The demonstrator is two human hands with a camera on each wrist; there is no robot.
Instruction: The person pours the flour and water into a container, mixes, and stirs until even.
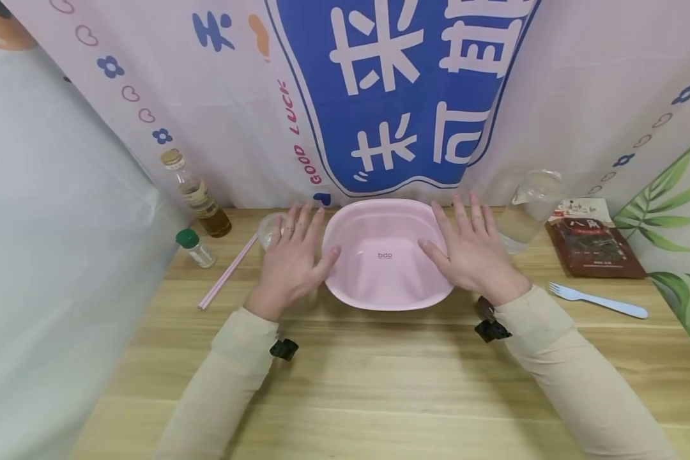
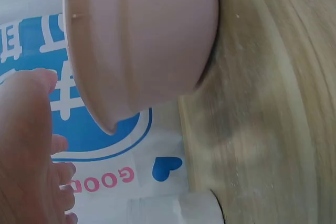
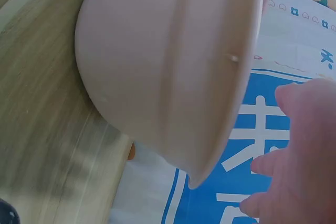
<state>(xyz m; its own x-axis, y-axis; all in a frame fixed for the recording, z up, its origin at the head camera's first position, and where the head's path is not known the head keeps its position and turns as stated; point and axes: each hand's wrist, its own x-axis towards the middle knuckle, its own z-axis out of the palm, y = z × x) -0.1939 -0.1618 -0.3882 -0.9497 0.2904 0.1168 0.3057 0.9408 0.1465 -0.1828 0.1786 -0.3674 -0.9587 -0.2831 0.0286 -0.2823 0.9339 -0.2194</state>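
Observation:
A pink basin point(image 1: 386, 294) marked "bdo" stands upright near the table's back edge. My left hand point(image 1: 292, 259) is held at its left side, palm down with fingers spread, the thumb by the rim. On the other side my right hand point(image 1: 473, 254) mirrors it, thumb overlapping the basin's inside in the head view. Both wrist views show a gap between the thumb and the basin's rim; neither hand holds anything. Partly hidden behind the left fingers is a clear round container point(image 1: 268, 223). A clear jug point(image 1: 529, 211) of liquid is just beyond the right hand.
At left are pink chopsticks point(image 1: 228, 271), a green-capped shaker point(image 1: 197, 248) and a bottle of brown liquid point(image 1: 204, 201). A brown spice packet point(image 1: 598, 249) and a blue fork point(image 1: 600, 300) lie at right. Near the right wrist is a dark rounded object point(image 1: 485, 308). A printed cloth hangs behind.

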